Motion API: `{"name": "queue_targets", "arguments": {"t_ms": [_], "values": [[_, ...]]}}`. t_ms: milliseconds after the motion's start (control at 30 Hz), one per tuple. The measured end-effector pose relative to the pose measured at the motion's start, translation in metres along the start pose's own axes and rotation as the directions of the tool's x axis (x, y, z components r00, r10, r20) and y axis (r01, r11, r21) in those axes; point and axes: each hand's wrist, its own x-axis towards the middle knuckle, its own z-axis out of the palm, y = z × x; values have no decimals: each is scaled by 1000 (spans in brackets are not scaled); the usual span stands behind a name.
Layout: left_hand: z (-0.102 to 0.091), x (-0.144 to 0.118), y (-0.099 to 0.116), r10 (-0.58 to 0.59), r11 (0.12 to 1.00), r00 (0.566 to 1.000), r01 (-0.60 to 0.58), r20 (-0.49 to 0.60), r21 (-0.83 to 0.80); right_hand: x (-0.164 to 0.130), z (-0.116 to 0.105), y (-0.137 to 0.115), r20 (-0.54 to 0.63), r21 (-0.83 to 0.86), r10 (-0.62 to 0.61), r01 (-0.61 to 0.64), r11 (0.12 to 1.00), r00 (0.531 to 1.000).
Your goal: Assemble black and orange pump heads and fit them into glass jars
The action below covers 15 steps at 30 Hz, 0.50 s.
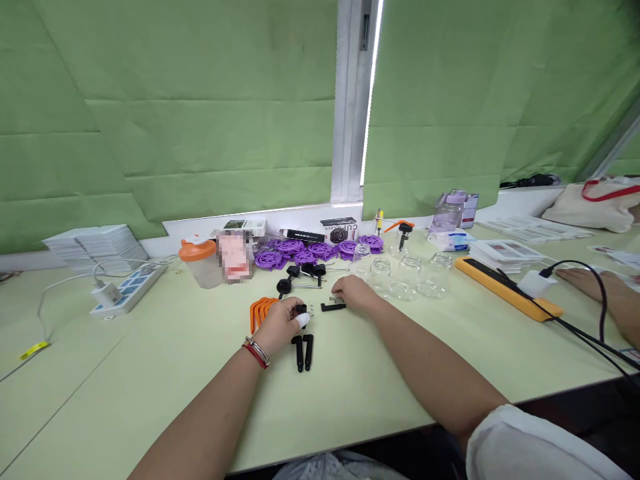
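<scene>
My left hand (281,325) is closed around a small black plastic part (301,309), mostly hidden by the fingers, with a white wrap on the thumb. Just below it lie two black L-shaped tubes (304,353). Orange bent pieces (261,310) lie behind this hand. My right hand (353,292) has its fingers drawn together above small metal springs (336,300); anything between the fingertips is too small to make out. Another black L-shaped piece (333,307) lies beside those springs. Black round-headed parts with metal rods (285,287) lie farther back.
Purple wheel-like pieces (305,255) and a cup-holder box (339,231) line the back. Glass jars (410,270) stand right of my hands, before a yellow power strip (505,290). An orange-lidded cup (200,267) and a white power strip (129,293) are leftward. Another person's arm (600,290) rests at far right.
</scene>
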Motion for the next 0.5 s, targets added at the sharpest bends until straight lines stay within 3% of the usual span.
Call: {"name": "queue_targets", "arguments": {"t_ms": [500], "values": [[-1,0,1,8,1000,1000,-9,2,0,0,-1,-1,52,10,-28,27,1000,998]]}}
